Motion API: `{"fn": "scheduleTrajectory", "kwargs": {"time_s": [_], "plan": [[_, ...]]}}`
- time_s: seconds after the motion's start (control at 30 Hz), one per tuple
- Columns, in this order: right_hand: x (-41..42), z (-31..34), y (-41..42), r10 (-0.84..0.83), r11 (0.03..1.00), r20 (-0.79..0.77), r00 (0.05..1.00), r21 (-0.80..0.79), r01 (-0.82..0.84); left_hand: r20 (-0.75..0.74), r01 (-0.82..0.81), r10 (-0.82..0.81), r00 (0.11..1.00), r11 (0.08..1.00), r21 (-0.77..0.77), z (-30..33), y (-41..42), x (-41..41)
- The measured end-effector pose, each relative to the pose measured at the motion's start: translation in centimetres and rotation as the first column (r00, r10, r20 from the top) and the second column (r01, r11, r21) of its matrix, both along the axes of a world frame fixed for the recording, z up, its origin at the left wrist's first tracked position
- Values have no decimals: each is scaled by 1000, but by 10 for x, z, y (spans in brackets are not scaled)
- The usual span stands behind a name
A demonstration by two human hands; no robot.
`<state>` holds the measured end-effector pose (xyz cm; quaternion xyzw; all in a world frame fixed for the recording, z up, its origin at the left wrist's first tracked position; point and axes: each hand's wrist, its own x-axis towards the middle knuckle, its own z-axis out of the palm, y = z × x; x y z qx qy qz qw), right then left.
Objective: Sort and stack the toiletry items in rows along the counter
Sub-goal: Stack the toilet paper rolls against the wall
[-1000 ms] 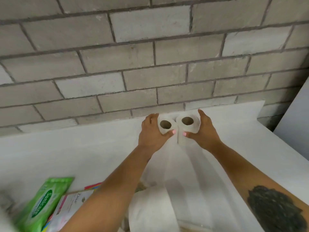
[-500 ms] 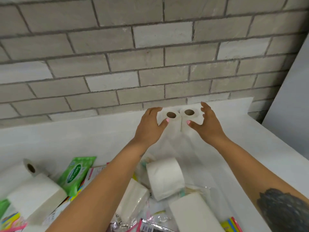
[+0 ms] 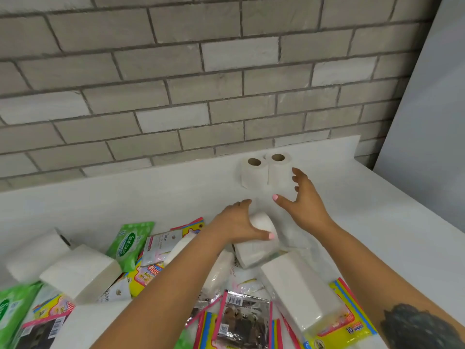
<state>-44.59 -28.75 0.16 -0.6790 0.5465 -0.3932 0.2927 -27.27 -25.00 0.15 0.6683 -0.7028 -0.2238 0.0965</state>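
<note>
Two white toilet rolls stand upright side by side at the back of the white counter (image 3: 151,197), the left roll (image 3: 254,175) touching the right roll (image 3: 279,170). My left hand (image 3: 239,226) grips a third toilet roll (image 3: 256,245) lying on its side at the top of the pile. My right hand (image 3: 302,202) hovers with fingers spread just in front of the right upright roll, holding nothing.
A jumbled pile covers the near counter: green wipes packs (image 3: 129,243), white tissue packs (image 3: 80,273) (image 3: 299,290), a toilet roll (image 3: 37,253) at far left, colourful wipes packets (image 3: 342,321), a foil sachet (image 3: 244,321). A brick wall (image 3: 201,84) backs the counter; a white panel (image 3: 427,122) stands right.
Both hands let go of the two upright rolls and drew back toward me. My left hand dropped onto the roll in the pile. The view tilted down, showing more of the pile.
</note>
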Motion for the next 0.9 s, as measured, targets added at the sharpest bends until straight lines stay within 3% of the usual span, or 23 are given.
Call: {"fn": "scheduleTrajectory", "kwargs": {"time_s": [0.17, 0.43, 0.53, 0.63, 0.77, 0.9], "plan": [[-2, -4, 17, -2, 1000, 4, 1000, 10, 2, 163, 24, -34, 986, 998, 63, -17, 4, -4], [-12, -7, 26, 6, 999, 13, 1000, 53, -7, 108, -2, 10, 994, 997, -82, -32, 5, 0], [-12, -6, 21, 19, 997, 5, 1000, 73, -19, -11, -60, 59, 998, 986, -153, -24, 3, 2], [-10, -2, 14, 31, 985, 106, 994, 166, -48, -202, -132, 93, 975, 973, -190, -12, 0, 4], [-6, 2, 2, 83, 921, 291, 953, 343, -185, -532, -186, 77, 843, 970, -154, -5, -8, 2], [-2, 5, -13, 215, 869, 396, 893, 339, -360, -670, -208, 65, 739, 969, -136, -11, -20, -4]]}}
